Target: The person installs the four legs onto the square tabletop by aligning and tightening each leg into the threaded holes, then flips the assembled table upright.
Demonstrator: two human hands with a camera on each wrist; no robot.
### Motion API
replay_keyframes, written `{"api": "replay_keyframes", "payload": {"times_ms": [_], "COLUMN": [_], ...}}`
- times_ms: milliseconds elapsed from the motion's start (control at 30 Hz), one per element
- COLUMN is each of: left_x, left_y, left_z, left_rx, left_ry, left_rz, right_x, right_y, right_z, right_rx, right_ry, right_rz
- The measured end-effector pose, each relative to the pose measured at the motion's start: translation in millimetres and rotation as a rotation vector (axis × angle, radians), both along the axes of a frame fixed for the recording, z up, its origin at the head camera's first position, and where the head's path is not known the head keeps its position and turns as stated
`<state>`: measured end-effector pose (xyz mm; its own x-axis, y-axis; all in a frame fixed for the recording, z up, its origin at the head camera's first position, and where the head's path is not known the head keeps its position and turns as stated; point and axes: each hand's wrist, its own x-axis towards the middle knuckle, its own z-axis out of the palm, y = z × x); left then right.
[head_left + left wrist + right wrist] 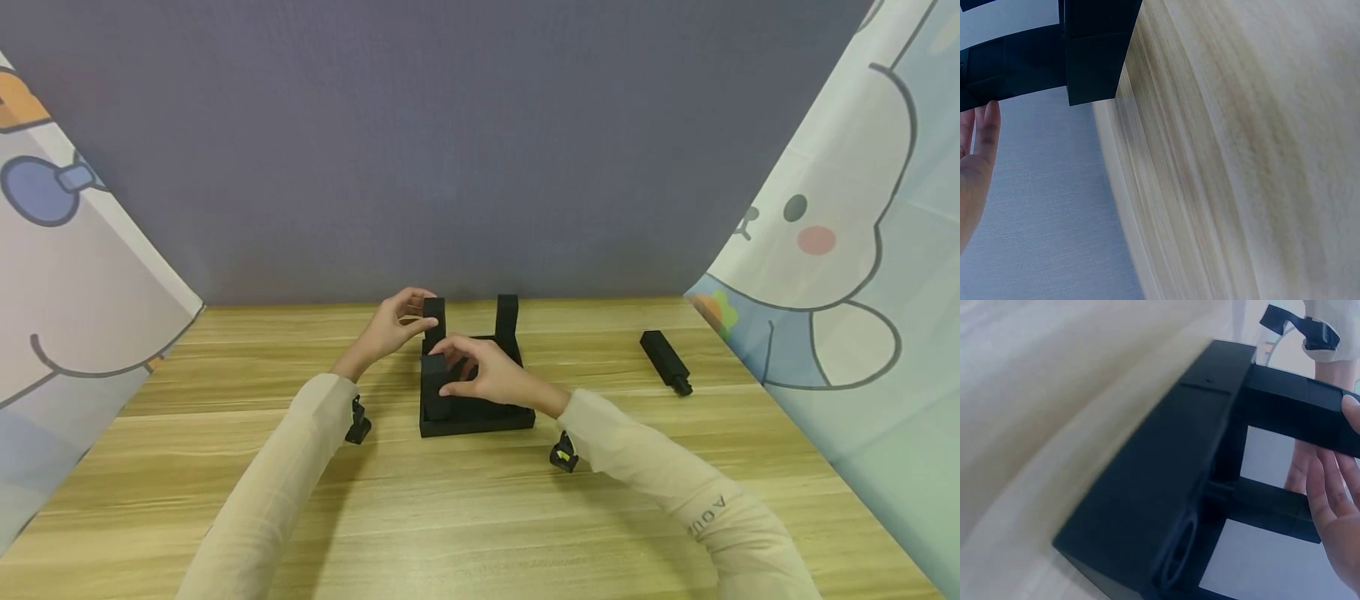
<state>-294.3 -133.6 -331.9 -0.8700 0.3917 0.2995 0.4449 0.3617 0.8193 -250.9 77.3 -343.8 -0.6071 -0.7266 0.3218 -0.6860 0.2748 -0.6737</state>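
A black square base [480, 427] lies on the table with three black posts standing up from it. My left hand [388, 327] holds the upper part of the back-left post [435, 308], thumb in front. The right hand [492, 372] reaches across the base and grips the front-left post [434, 385] between thumb and fingers. That same post [1297, 400] shows clearly in the right wrist view, along with a round hole [1180, 550] at the base's near corner. At the back right stands another post [507, 317], touched by neither hand.
A loose black post [663, 357] with a narrower end lies on the wooden table [465, 517] to the right. Behind the table rises a grey panel [450, 150]. Cartoon-printed sheets [840, 217] border both sides. Small black devices [564, 454] hang at the wrists.
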Motion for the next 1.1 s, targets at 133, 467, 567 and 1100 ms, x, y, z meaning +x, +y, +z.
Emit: {"api": "replay_keyframes", "payload": {"times_ms": [133,467,567,1100], "left_x": [0.1,-18.4,-22.2,-21.7], "left_y": [0,-5,-7,-7], "left_z": [0.5,-19.0,-23.4,-23.7], "left_rx": [0.001,0.024,0.02,0.025], "left_ry": [-0.002,0.007,0.015,0.006], "left_rz": [-0.001,-0.004,-0.003,-0.004], "right_x": [3.5,-3.0,-6.7,4.7], "right_y": [0,3,3,0], "right_z": [-3.4,2.9,6.7,1.3], "right_rx": [-0.021,0.024,0.048,0.007], "right_ry": [0.018,0.009,-0.01,0.036], "right_rz": [-0.033,0.062,0.103,-0.009]}}
